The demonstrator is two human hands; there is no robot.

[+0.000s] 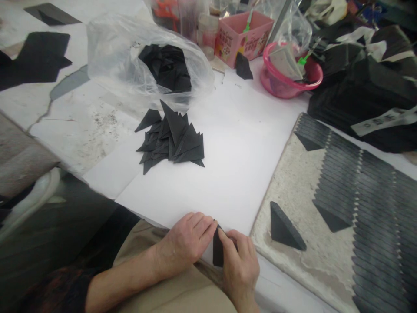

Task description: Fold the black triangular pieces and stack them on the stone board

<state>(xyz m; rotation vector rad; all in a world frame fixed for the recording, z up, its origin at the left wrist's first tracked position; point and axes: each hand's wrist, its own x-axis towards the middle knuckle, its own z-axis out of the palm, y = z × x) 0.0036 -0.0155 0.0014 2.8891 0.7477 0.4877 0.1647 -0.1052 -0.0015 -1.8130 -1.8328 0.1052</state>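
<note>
On my feed, the left hand [190,238] and right hand [241,261] pinch a flat matte-black piece [218,251] at the white-covered bench's [234,174] near edge; I'd judge it light, bendable, best held by its edges.

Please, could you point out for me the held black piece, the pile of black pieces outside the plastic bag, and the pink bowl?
Held black piece [218,253]: head view, lower flat face.
Pile of black pieces [172,142]: head view, near its middle.
Pink bowl [276,88]: head view, front wall.

1 pink basin [276,84] just beside 1 pink box [233,43].
</note>
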